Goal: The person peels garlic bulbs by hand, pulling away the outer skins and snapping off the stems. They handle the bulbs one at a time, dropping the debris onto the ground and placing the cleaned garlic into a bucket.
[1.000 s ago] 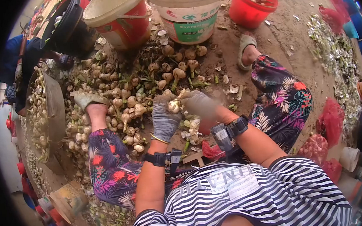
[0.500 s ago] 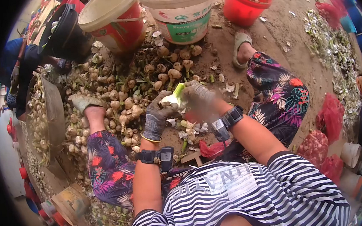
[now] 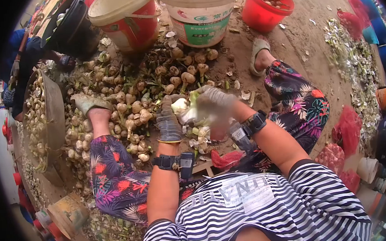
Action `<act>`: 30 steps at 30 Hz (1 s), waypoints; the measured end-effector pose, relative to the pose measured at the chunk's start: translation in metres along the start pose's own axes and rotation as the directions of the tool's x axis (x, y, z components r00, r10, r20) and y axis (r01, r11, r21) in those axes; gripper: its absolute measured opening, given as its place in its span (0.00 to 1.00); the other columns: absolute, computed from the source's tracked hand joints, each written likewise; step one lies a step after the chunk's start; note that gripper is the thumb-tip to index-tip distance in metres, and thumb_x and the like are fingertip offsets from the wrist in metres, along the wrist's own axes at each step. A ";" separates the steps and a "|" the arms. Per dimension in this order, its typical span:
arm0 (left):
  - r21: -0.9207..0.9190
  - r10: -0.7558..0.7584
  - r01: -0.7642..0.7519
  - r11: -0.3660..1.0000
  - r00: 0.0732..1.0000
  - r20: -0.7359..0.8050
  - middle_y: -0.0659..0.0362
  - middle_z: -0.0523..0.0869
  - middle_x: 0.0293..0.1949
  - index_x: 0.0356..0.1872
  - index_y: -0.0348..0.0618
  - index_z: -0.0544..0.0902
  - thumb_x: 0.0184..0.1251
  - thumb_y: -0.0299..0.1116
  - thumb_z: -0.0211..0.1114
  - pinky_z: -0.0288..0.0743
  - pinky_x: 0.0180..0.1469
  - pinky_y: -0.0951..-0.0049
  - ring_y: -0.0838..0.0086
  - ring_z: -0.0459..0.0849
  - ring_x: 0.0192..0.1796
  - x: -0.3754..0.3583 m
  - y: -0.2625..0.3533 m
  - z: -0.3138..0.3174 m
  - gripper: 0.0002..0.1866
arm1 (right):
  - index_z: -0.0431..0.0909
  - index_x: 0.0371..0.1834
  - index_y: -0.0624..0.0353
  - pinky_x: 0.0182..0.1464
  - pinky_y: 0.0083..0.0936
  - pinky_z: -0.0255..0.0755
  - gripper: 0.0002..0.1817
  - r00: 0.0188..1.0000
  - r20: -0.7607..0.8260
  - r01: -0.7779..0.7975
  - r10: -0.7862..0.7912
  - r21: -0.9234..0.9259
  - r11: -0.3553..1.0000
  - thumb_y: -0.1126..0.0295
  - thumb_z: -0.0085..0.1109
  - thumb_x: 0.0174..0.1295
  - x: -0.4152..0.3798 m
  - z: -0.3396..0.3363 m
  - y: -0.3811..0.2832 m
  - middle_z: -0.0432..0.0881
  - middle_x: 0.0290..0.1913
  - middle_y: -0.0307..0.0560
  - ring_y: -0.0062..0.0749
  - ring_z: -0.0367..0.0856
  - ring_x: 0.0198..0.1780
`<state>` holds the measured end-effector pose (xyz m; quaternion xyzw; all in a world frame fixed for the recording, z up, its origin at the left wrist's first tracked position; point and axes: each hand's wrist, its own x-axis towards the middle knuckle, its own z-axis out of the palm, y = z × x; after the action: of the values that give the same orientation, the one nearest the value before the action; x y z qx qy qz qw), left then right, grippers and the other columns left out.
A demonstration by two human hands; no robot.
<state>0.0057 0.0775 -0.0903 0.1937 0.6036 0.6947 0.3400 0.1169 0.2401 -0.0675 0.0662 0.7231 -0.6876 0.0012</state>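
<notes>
Between my gloved hands is a garlic bulb [image 3: 180, 107], its white skin partly pulled open. My left hand [image 3: 169, 120] is closed around its left side. My right hand [image 3: 218, 99] is closed at the bulb's pale green stem [image 3: 194, 96], with its palm side blurred. Whether the right hand holds anything else is hidden by the blur. Just beyond the hands, a heap of unpeeled garlic bulbs [image 3: 130, 107] lies on the ground. Below them are loose peeled skins [image 3: 202, 135].
A white-green bucket [image 3: 203, 20], a red-white bucket [image 3: 127, 30], a red bucket [image 3: 267, 10] and a black bucket [image 3: 70, 30] stand ahead. A basin of garlic [image 3: 50, 118] is at left. Red net bags [image 3: 348, 131] lie at right. Another person's arm [image 3: 20, 57] shows at far left.
The green stem that stood upright between my hands is now bent toward my right hand. More of the white bulb shows, and my left hand has turned more upright.
</notes>
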 end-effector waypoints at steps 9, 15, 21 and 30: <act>0.208 -0.043 0.062 0.976 0.994 -0.099 0.51 0.77 0.51 0.53 0.34 0.72 0.66 0.37 0.54 0.75 0.51 0.70 0.65 0.77 0.53 -0.015 0.044 0.024 0.20 | 0.66 0.58 0.58 0.57 0.36 0.63 0.30 0.883 -0.340 -0.470 0.324 -0.650 0.597 0.53 0.48 0.54 -0.046 0.001 -0.075 0.72 0.52 0.62 0.50 0.72 0.54; 0.071 0.020 0.000 0.997 0.959 -0.284 0.58 0.82 0.40 0.43 0.34 0.78 0.63 0.27 0.57 0.74 0.46 0.77 0.75 0.80 0.42 -0.019 0.025 0.038 0.10 | 0.72 0.45 0.61 0.46 0.40 0.69 0.20 0.898 -0.356 -0.416 0.259 -0.493 0.764 0.59 0.48 0.54 -0.018 0.024 -0.074 0.78 0.39 0.62 0.53 0.76 0.44; -0.239 -0.087 0.013 0.971 0.949 -0.303 0.58 0.82 0.42 0.44 0.35 0.78 0.60 0.27 0.60 0.74 0.43 0.77 0.77 0.79 0.40 -0.013 0.009 0.023 0.12 | 0.74 0.42 0.60 0.44 0.41 0.70 0.20 0.915 -0.264 -0.402 0.305 -0.527 0.749 0.56 0.50 0.53 -0.015 0.021 -0.094 0.80 0.36 0.59 0.50 0.78 0.42; -0.131 -0.049 0.056 0.990 0.997 0.055 0.53 0.77 0.50 0.53 0.36 0.73 0.69 0.45 0.47 0.72 0.50 0.69 0.71 0.75 0.51 -0.002 0.065 0.057 0.22 | 0.78 0.45 0.52 0.49 0.36 0.70 0.20 0.954 -0.210 -0.295 0.215 -0.794 0.532 0.58 0.50 0.49 0.002 -0.041 -0.122 0.81 0.40 0.52 0.46 0.77 0.45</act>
<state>0.0306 0.1140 -0.0155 0.1725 0.5523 0.7186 0.3858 0.1071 0.2759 0.0559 0.1923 0.9396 -0.2646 0.1008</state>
